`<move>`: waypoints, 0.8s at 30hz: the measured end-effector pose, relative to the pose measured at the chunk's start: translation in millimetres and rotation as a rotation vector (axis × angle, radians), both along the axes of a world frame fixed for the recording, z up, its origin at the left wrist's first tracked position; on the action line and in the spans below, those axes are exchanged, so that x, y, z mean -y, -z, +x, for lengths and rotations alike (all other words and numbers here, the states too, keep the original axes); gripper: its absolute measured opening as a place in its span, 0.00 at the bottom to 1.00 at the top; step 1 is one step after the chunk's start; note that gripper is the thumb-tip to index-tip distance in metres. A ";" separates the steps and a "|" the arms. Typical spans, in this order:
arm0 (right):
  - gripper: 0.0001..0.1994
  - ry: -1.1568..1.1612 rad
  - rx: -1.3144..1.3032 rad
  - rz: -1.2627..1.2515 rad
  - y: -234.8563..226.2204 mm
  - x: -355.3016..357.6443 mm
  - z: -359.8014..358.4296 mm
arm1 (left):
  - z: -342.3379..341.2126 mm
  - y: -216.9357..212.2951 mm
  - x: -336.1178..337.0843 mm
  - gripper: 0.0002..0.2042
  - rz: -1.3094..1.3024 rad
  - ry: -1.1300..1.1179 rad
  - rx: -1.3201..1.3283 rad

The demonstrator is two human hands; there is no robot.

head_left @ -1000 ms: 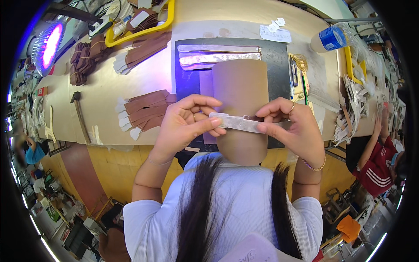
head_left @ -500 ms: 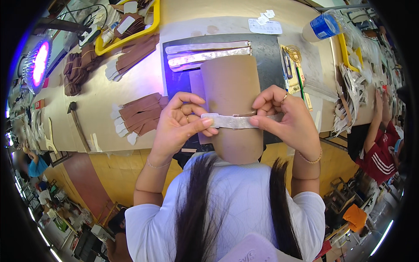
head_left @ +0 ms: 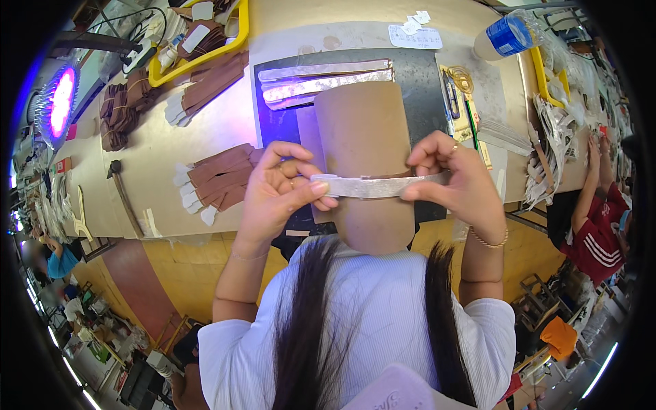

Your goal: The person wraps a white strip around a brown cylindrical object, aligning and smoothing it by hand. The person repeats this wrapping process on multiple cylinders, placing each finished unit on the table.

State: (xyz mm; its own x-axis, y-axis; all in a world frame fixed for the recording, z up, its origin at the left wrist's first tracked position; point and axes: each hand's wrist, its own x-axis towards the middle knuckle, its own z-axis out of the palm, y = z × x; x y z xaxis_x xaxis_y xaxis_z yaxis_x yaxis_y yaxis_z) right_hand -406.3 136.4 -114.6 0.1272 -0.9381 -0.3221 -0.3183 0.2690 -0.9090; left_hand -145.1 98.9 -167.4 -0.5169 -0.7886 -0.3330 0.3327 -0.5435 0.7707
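A tan leather-like sheet, curved and standing tall, is raised over the workbench close to my chest. Across its front runs a pale silvery strip. My left hand pinches the strip's left end between thumb and fingers. My right hand presses the strip's right end against the sheet's edge. The sheet's lower part reaches down to my white top.
A dark mat with two more silvery strips lies behind the sheet. Brown cut pieces are stacked to the left, a yellow tray and hammer beyond. A water bottle stands far right; another person in red sits right.
Both hands and the sheet keep the same hold. The strip has been drawn out longer and straighter across the sheet, with my right hand further to the right.
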 end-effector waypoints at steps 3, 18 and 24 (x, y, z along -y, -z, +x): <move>0.13 -0.037 0.018 0.107 -13.0 -2.0 -15.9 | 15.9 2.6 5.0 0.19 -0.039 -0.018 0.002; 0.13 0.102 0.312 0.279 17.5 -3.2 -18.1 | 19.8 31.2 7.0 0.21 -0.006 -0.027 -0.018; 0.15 0.133 0.334 0.284 32.1 -6.3 -14.8 | 15.4 41.1 7.6 0.20 0.018 -0.021 -0.057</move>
